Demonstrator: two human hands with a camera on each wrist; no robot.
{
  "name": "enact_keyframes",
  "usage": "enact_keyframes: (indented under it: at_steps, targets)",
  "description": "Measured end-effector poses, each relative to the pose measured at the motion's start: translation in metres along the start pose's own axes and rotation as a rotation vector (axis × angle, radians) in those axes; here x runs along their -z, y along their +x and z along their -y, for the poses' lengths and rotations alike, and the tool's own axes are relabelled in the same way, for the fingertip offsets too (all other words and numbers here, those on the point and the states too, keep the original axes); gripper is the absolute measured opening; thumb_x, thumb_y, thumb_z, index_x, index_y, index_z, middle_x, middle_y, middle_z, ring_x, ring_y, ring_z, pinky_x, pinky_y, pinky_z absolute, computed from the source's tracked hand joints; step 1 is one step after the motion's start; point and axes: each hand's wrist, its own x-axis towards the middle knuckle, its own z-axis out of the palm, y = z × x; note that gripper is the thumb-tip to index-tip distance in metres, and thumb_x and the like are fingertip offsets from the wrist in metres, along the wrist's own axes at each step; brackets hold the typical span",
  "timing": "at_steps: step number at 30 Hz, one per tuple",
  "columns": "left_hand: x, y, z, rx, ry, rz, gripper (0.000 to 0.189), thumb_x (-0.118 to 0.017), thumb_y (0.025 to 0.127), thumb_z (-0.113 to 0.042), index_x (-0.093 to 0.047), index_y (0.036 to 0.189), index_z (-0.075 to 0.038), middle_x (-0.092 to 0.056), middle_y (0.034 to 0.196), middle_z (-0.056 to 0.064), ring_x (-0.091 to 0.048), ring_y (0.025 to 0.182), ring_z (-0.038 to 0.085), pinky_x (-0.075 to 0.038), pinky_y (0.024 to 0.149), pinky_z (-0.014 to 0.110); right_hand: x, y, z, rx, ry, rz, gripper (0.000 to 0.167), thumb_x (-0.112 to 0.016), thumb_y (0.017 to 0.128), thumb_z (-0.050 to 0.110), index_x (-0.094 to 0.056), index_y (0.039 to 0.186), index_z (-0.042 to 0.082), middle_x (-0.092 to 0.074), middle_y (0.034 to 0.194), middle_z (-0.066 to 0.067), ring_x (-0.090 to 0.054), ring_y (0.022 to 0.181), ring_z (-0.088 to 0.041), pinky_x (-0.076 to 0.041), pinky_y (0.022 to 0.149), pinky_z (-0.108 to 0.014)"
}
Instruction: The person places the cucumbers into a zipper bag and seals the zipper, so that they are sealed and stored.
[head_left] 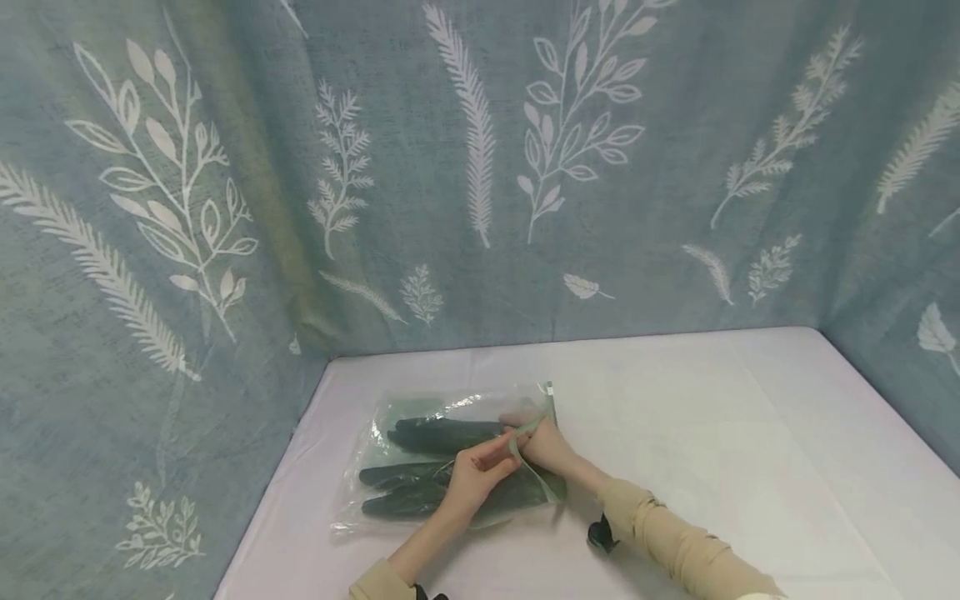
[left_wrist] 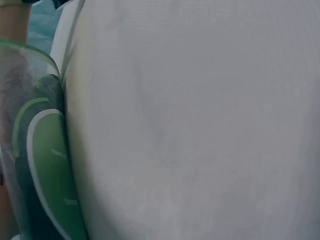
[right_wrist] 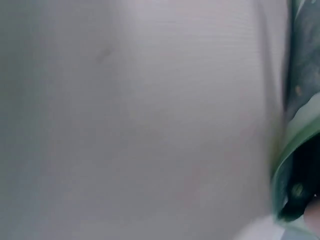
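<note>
A clear plastic bag (head_left: 352, 500) with green print lies on the white table, with several long dark green cucumbers (head_left: 401, 475) inside. My left hand (head_left: 476, 479) reaches over it and pinches the green-edged rim of its mouth between thumb and fingers. Through that mouth goes my right hand (head_left: 546, 443), its fingers around the right end of the farthest cucumber (head_left: 442, 435), partly hidden by plastic. At the left wrist view's edge shows the bag's green label (left_wrist: 55, 170). The right wrist view catches the bag's round mouth (right_wrist: 287, 155), dark inside, with a cucumber's pale-ringed end (right_wrist: 297, 190).
A white cloth (head_left: 697, 433) covers the table, which extends well to the right of the bag. Blue-green curtains (head_left: 420, 167) with white leaf prints hang behind and at both sides. A black wrist device (head_left: 602, 535) sits below the right sleeve.
</note>
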Motion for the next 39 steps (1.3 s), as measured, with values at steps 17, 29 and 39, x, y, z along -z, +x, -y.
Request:
enact_keyframes:
  at_steps: [17,29,39]
  targets:
    - [-0.024,-0.018,-0.055,-0.327,0.875,0.156,0.035,-0.072,0.082,-0.027,-0.068,0.116,-0.019,-0.072,0.107,-0.003,-0.064,0.058,0.007,-0.055,0.057,0.02,0.077,-0.022,-0.028,-0.111,-0.173,-0.157,0.021,-0.062,0.09,0.011,-0.07,0.108,0.002,-0.069,0.113,-0.016,-0.061,0.113,-0.035,-0.047,0.1,-0.052]
    - [-0.061,-0.061,-0.041,-0.585,1.427,0.215,0.041,-0.074,0.077,-0.039,-0.069,0.109,-0.014,-0.072,0.11,0.002,-0.07,0.097,0.012,-0.06,0.071,0.024,0.087,0.011,-0.047,0.028,-0.325,-0.087,0.032,-0.063,0.086,0.0,-0.061,0.118,-0.006,-0.063,0.122,-0.022,-0.059,0.115,-0.039,-0.046,0.102,-0.051]
    - [-0.061,-0.052,-0.025,-0.948,1.501,0.048,0.028,-0.081,0.068,-0.034,-0.074,0.09,-0.018,-0.075,0.092,-0.003,-0.071,0.082,0.006,-0.058,0.069,0.015,0.072,0.032,-0.05,0.162,-0.355,-0.064,0.038,-0.058,0.078,-0.016,-0.068,0.111,-0.001,-0.067,0.117,-0.017,-0.063,0.11,-0.034,-0.049,0.099,-0.044]
